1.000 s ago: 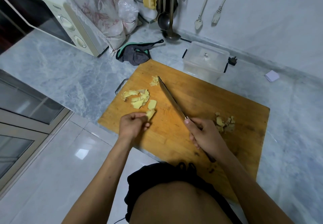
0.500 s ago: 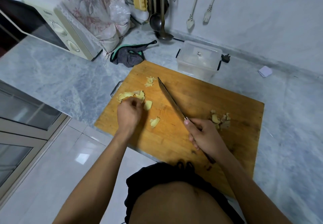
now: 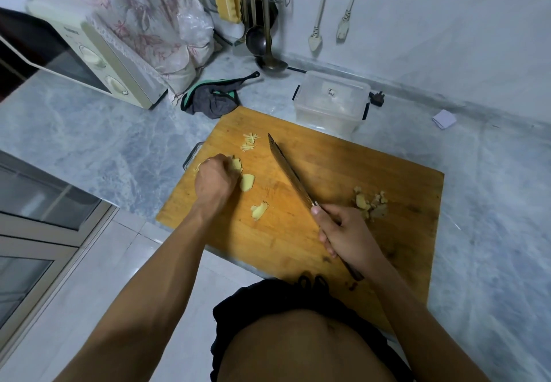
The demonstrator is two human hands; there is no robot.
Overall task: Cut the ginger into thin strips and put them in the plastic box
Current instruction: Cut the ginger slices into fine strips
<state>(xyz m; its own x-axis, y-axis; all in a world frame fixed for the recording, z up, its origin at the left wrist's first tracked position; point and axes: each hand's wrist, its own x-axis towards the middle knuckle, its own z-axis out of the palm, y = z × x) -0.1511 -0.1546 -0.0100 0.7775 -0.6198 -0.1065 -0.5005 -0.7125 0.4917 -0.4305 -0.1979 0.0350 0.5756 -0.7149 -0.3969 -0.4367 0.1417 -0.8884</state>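
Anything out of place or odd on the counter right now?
One thing: the plastic box behind the cutting board has its lid on, while cut ginger strips wait on the board. Nothing looks spilled or damaged.

Bare forearms, no sleeves; bare torso; black garment [image 3: 268,298] at waist, drawstring knot at front.

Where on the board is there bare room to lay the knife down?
Bare wood lies between the steel knife blade, the clear plastic box and the ginger scraps. The side near the left hand is crowded with ginger slices.
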